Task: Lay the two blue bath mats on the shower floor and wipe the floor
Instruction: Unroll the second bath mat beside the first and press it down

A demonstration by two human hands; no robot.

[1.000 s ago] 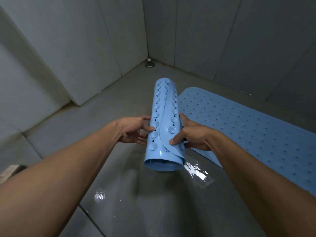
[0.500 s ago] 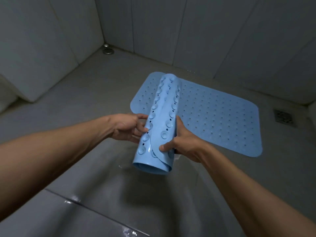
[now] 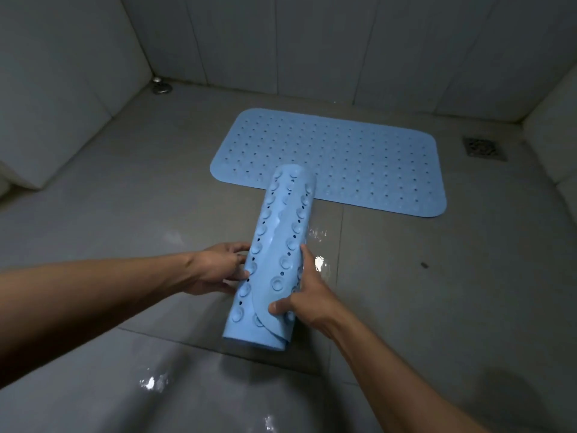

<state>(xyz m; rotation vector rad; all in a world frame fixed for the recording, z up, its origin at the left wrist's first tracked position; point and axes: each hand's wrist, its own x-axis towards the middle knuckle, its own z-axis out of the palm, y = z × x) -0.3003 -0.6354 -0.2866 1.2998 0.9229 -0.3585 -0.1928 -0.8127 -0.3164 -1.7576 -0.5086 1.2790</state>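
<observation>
A flat blue mat (image 3: 349, 157) lay on the wet shower floor (image 3: 125, 214) near a square drain (image 3: 484, 148). The rolled mat (image 3: 274, 260), suction cups outward, pointed lengthwise toward it, gripped by left hand (image 3: 215, 270) and right hand (image 3: 307, 295) fingers.

Rolled mat (image 3: 274, 260): light blue, rows of round suction cups and small dark holes. Flat mat (image 3: 359, 157): light blue, regular grid of holes. Floor (image 3: 125, 198): grey tile, wet glints. Walls (image 3: 281, 42): pale grey tile.
</observation>
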